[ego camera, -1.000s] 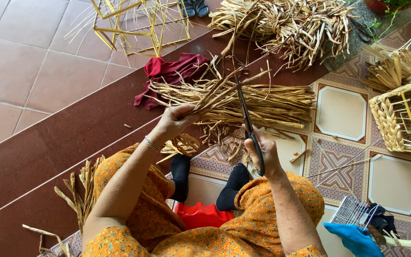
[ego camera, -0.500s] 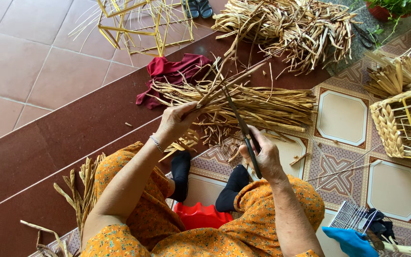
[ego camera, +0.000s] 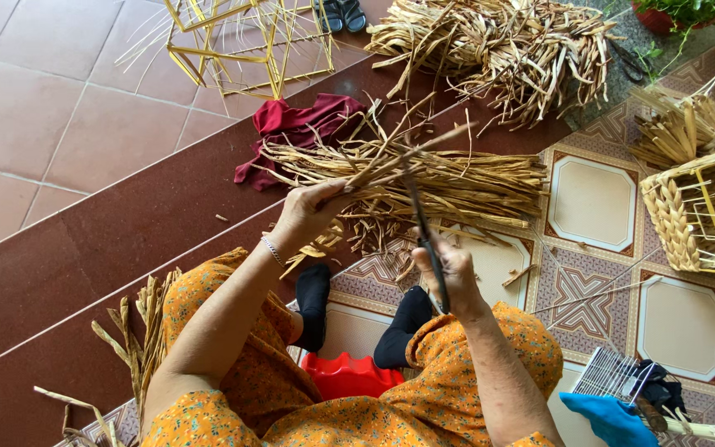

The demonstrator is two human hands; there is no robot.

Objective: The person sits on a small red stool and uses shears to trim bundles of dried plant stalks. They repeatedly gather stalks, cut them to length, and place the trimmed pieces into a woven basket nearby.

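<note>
Trimming stage, by appearance: left hand (ego camera: 312, 211) closed around a bundle of dry tan straw strands (ego camera: 391, 165), held raised over the step; right hand (ego camera: 448, 269) gripping long dark-bladed scissors (ego camera: 419, 223), blades at the strands just right of the left fist. Next move calls for a steady cut (bundle kept taut). Loose straw pile (ego camera: 457, 186) beneath; woven basket (ego camera: 705, 207) far right.

a red cloth (ego camera: 291, 124) lies on the step just beyond the hands, a yellow wire frame (ego camera: 242, 45) and dark sandals (ego camera: 339, 14) farther off. a half-woven basket (ego camera: 701, 211) stands well to the right; a red stool (ego camera: 349, 374) sits below them.
</note>
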